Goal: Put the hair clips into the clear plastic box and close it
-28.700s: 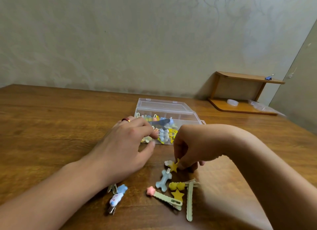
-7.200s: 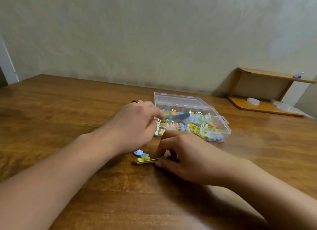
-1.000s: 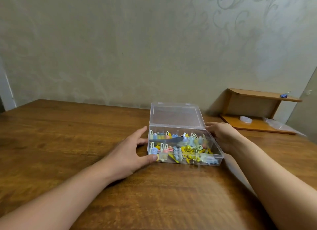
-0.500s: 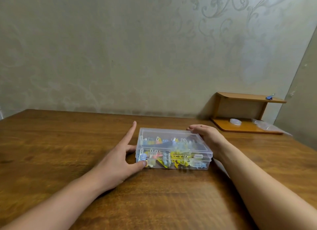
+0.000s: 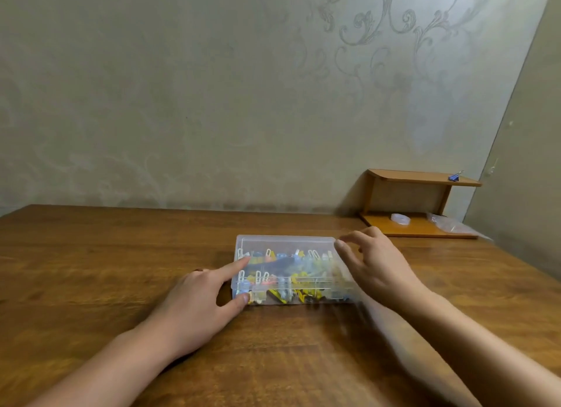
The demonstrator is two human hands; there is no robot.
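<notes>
The clear plastic box lies on the wooden table with its lid down. Colourful hair clips show through the lid and front wall. My left hand is at the box's left end: the forefinger lies on the lid, the thumb touches the front left corner. My right hand hovers at the box's right end with fingers relaxed and spread, holding nothing; it is blurred.
A small wooden shelf stands at the back right against the wall, with a blue binder clip on top and a small clear lid and a plastic bag below. The wall runs along the table's far edge.
The lid, open a second ago, is down on the box. My left forefinger has come onto the lid. My right hand has lifted off the box's right end.
</notes>
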